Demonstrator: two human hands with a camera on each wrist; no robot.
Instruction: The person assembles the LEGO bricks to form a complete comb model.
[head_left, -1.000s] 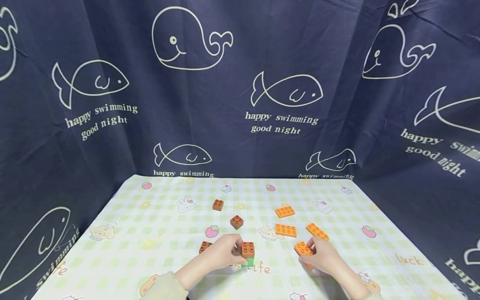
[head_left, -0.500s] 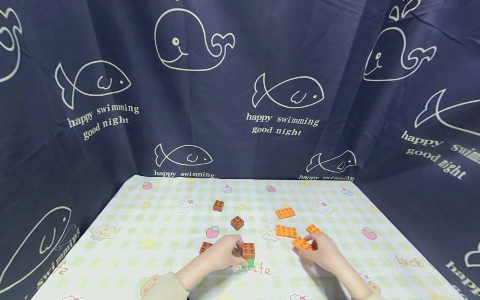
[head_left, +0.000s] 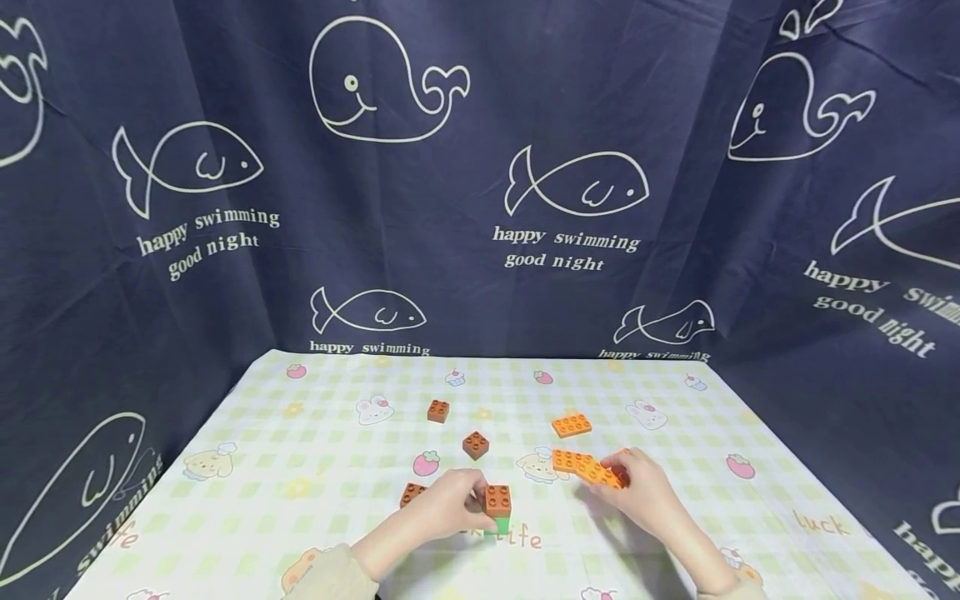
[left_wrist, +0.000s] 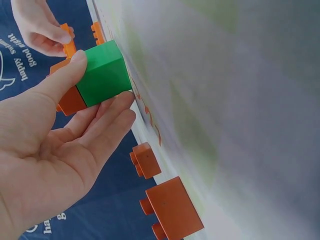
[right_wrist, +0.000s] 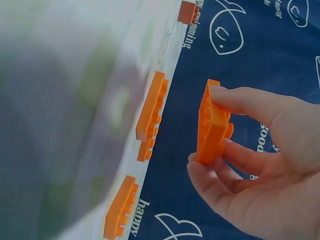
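Observation:
My left hand (head_left: 450, 504) grips a two-brick stack near the table's front middle. The stack has a brown toy brick (head_left: 497, 497) on top of a green brick (left_wrist: 106, 74), whose base is at or just above the cloth. Fingers and thumb sit on opposite sides of it. My right hand (head_left: 643, 489) pinches a flat orange brick (right_wrist: 212, 125) between thumb and fingertips, raised above the table. In the head view this brick overlaps another flat orange brick (head_left: 567, 459) behind it; the right wrist view shows them apart.
Two brown bricks, a far one (head_left: 438, 411) and a nearer one (head_left: 476, 445), lie on the checked tablecloth (head_left: 337, 467). A third brown brick (head_left: 412, 493) is partly behind my left arm. Another flat orange brick (head_left: 572, 426) lies farther back. A dark curtain (head_left: 465, 208) surrounds the table.
My right hand has lifted its orange brick and moved it away from me, turning it and covering the orange brick at the right. The left hand and its stack stay in place.

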